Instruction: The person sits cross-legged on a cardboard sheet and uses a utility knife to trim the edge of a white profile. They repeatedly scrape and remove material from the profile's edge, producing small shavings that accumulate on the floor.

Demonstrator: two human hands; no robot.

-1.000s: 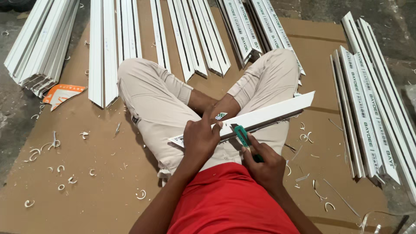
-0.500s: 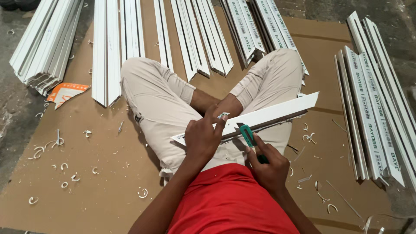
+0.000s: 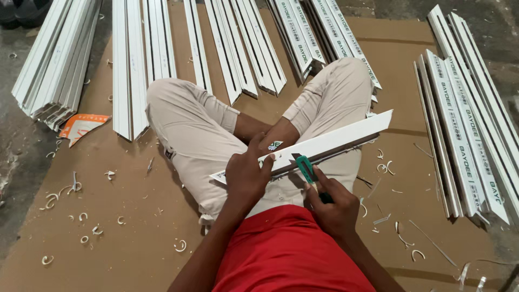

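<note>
I sit cross-legged on a cardboard sheet [image 3: 135, 232] in beige trousers and a red shirt. A white plastic strip [image 3: 335, 139] lies across my lap, slanting up to the right. My left hand [image 3: 246, 176] presses down on the strip's near end and grips it. My right hand [image 3: 332, 205] holds a green-handled utility knife [image 3: 306, 168], whose tip rests against the strip's lower edge just right of my left hand.
Bundles of white plastic strips lie at the far left [image 3: 51, 65], across the top [image 3: 238, 48] and along the right [image 3: 470, 124]. Curled white shavings [image 3: 81, 216] litter the cardboard on both sides. An orange-and-white paper scrap [image 3: 81, 127] lies at the left.
The view has shifted slightly. My hands stay on the strip and the knife stays at its lower edge, with little visible movement.
</note>
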